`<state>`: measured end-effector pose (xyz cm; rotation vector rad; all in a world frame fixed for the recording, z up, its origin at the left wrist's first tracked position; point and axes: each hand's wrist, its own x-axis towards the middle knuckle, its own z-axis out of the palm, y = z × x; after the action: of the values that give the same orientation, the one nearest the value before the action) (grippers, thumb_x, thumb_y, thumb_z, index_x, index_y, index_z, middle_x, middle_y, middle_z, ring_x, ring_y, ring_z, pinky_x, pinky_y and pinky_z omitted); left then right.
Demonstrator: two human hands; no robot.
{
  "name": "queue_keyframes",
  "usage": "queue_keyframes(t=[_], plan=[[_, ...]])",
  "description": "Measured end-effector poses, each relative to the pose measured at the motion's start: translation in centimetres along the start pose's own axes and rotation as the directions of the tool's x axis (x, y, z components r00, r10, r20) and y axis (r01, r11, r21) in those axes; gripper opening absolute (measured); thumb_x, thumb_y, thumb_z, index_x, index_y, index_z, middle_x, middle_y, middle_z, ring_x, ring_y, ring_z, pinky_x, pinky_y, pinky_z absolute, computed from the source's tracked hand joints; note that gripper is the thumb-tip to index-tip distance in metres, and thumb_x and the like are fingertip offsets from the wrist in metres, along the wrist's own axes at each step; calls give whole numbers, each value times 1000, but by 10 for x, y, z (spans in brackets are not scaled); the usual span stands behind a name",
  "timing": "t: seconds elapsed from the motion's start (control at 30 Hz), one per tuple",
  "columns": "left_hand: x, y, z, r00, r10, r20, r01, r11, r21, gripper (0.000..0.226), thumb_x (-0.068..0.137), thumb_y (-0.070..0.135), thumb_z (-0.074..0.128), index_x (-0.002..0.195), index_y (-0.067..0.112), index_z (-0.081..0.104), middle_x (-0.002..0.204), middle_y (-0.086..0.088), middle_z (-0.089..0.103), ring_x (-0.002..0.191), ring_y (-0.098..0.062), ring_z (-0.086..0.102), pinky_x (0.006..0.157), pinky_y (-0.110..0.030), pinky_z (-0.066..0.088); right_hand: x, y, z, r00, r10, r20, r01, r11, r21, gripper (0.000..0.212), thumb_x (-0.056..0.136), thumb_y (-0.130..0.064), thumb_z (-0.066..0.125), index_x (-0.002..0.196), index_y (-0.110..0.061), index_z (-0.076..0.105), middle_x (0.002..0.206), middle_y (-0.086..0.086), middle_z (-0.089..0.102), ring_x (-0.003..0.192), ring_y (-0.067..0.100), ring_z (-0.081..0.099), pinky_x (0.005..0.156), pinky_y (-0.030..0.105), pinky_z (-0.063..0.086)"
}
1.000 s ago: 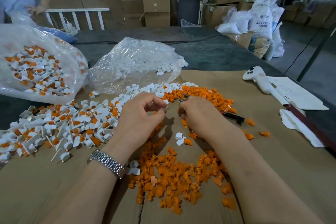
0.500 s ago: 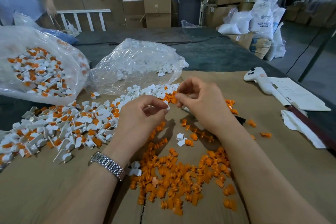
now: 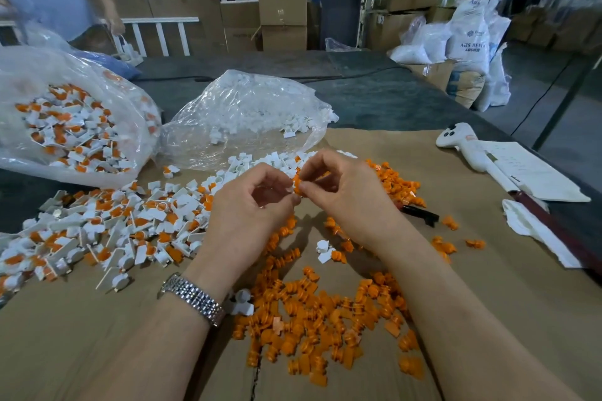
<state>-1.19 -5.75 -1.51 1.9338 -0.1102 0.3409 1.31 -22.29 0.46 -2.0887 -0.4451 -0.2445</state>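
- pinching one small orange piece [image 3: 297, 184] between both hands at frame centre, raised above the cardboard sheet [image 3: 488, 303].
- right hand [image 3: 351, 202]: thumb and forefinger pressed on the piece from the right, other fingers curled.
- left hand [image 3: 247, 208]: fingers curled inward, tips meeting the piece from the left; wristwatch [image 3: 192, 298] on that wrist.
- loose orange pile [image 3: 319, 319] at lower centre, between the forearms.
- white-and-orange pile [image 3: 107, 225] at left of the hands.
- full clear bag [image 3: 65, 127] at upper left holds mixed parts; slack clear bag [image 3: 247, 117] at upper centre holds white parts.
- black tool [image 3: 420, 213] lies just right of the right wrist.
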Motion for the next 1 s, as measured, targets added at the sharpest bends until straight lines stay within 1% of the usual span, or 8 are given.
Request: queue_keyframes(t=[0.2,0.37,0.47,0.6,0.77,0.83,0.9,1.0], plan=[[4,-1,-8,994,-54,96,73,975,-211,26,88,6,77,107,23,74,94,8,76,89,-6,75,70,-15,56,-1,-1,-6,1000,0,4,0,995,96,9,95,-11,68,103,-15,71,93,-6,73,88,6,70,87,29,57],[8,-8,-10,951,-173,256,285,813,-508,35,78,13,80,112,8,74,105,-14,78,101,-32,76,92,-36,60,-4,-4,-11,999,-43,7,41,986,162,9,95,-9,67,101,-12,71,93,-5,73,91,6,69,88,23,55],[8,-10,-12,941,-184,283,310,803,-509,40,73,17,81,110,6,73,105,-21,77,99,-35,76,94,-40,60,-5,-5,-11,998,-67,9,66,992,112,8,95,-10,68,101,-13,71,94,-8,71,91,4,67,87,22,54],[8,-10,-13,966,-128,222,211,889,-406,31,73,22,85,103,17,77,103,-13,79,98,-30,77,92,-39,58,-5,-6,-5,995,-102,-4,102,995,-16,9,96,-14,66,104,-16,71,101,-4,69,93,7,65,88,29,53],[11,-11,-14,946,-145,288,299,731,-613,23,70,12,89,92,17,81,109,-23,76,103,-40,74,87,-33,61,-5,-7,-5,993,-114,-22,114,993,-24,8,97,-14,65,103,-17,69,98,-6,68,90,5,63,84,25,53],[12,-11,-14,947,-160,277,305,717,-627,23,68,11,87,89,17,80,109,-25,75,102,-41,74,86,-32,61,-5,-8,-5,991,-131,-9,130,991,-38,8,97,-13,65,102,-16,69,98,-4,68,90,7,63,85,27,52],[11,-11,-14,951,-149,271,289,742,-605,30,65,15,87,94,16,80,108,-23,76,101,-39,75,86,-32,61,-6,-9,-5,991,-134,0,134,990,-34,7,96,-12,65,101,-16,69,98,-2,68,90,9,63,86,29,53],[10,-11,-13,956,-134,262,260,800,-541,48,66,20,87,112,9,77,113,-20,75,106,-36,74,98,-41,56,-6,-9,-6,994,-113,6,113,994,-7,7,97,-13,65,100,-17,69,98,-2,67,89,9,63,85,30,54]])
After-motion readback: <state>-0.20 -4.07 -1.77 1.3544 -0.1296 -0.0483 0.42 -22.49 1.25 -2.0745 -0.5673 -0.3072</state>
